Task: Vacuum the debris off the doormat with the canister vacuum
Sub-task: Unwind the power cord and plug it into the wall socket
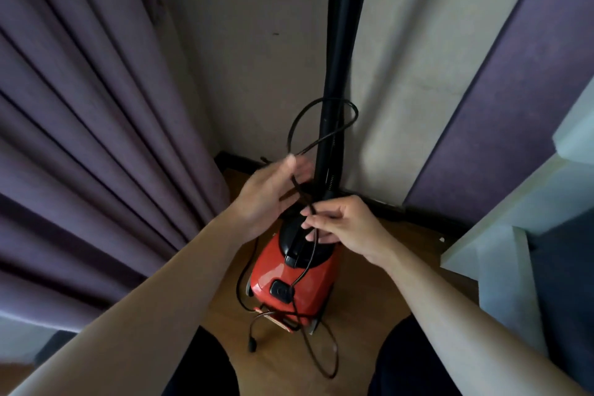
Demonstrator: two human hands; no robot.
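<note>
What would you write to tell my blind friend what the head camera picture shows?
The right hand pinches a black power cord that crosses the blurred left hand, above a red canister vacuum on a wooden floor. Its black hose rises in the wall corner, beside purple curtains.

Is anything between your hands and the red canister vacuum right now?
Only the thin black power cord, held by the left hand and right hand; it drapes down over the red canister vacuum's top. Nothing else visible. The doormat is out of view.
</note>
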